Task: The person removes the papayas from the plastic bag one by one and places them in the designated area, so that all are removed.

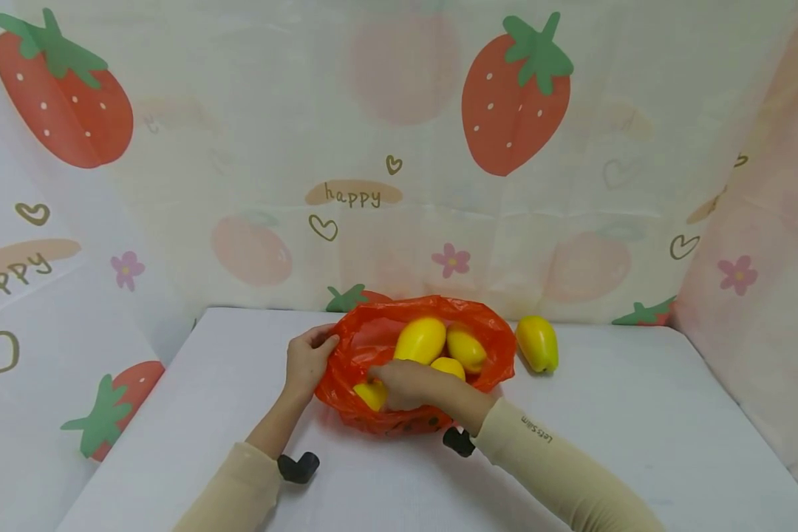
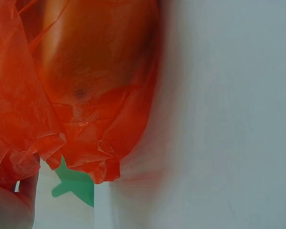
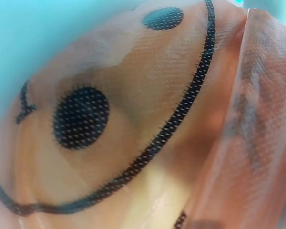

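A red plastic bag (image 1: 372,336) stands with its mouth open on the white table. My left hand (image 1: 307,362) pinches the bag's left rim; in the left wrist view part of the left hand (image 2: 12,205) shows below the crumpled red film (image 2: 93,133). My right hand (image 1: 406,384) reaches into the bag, its fingers curled over a yellow mango (image 1: 371,395) near the front left. Its fingertips are partly hidden. Beside it in the bag lie a large mango (image 1: 422,338), another mango (image 1: 466,349) and a partly covered one (image 1: 448,367).
A single yellow-green mango (image 1: 537,344) lies on the table (image 1: 612,414) just right of the bag. The right wrist view is filled by the bag's film (image 3: 148,109) with black printed marks. Behind the table hangs a strawberry-patterned curtain (image 1: 292,111).
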Action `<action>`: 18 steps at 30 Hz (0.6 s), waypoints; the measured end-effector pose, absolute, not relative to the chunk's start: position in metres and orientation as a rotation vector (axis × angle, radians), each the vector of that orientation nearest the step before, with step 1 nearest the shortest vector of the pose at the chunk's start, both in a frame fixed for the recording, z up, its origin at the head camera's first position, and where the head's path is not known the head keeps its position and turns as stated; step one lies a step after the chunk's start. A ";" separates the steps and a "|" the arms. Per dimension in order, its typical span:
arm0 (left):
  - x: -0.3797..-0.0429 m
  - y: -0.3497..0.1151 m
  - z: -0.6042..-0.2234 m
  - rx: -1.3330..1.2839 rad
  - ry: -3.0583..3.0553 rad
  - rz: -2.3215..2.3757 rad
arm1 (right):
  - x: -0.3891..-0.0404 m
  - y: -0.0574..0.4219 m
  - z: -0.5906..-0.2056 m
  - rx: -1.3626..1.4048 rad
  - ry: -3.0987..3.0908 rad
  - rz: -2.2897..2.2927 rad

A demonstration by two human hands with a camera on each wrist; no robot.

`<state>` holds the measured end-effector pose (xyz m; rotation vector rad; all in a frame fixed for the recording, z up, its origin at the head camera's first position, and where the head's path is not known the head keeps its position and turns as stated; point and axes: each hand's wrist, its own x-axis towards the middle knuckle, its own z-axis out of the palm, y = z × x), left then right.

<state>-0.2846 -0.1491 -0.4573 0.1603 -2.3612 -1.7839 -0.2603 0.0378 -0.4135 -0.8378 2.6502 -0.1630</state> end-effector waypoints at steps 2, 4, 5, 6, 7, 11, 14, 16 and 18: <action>-0.285 -0.149 -0.458 0.160 -2.360 -1.777 | -0.259 0.038 -0.414 -0.837 2.641 -0.163; -0.285 -0.149 -0.458 0.160 -2.359 -1.777 | -0.259 0.038 -0.414 -0.848 2.635 -0.152; -0.285 -0.149 -0.458 0.165 -2.360 -1.778 | -0.258 0.038 -0.414 -0.852 2.632 -0.154; -0.285 -0.149 -0.458 0.168 -2.361 -1.778 | -0.258 0.038 -0.414 -0.861 2.632 -0.154; -0.285 -0.149 -0.458 0.170 -2.361 -1.779 | -0.259 0.039 -0.413 -0.872 2.632 -0.160; -0.284 -0.149 -0.457 0.165 -2.367 -1.784 | -0.261 0.043 -0.408 -0.899 2.644 -0.222; -0.283 -0.150 -0.456 0.163 -2.369 -1.796 | -0.264 0.047 -0.401 -0.889 2.655 -0.288; -0.284 -0.150 -0.456 0.165 -2.371 -1.797 | -0.265 0.049 -0.397 -0.882 2.660 -0.322; -0.283 -0.151 -0.456 0.169 -2.375 -1.799 | -0.267 0.051 -0.394 -0.871 2.661 -0.343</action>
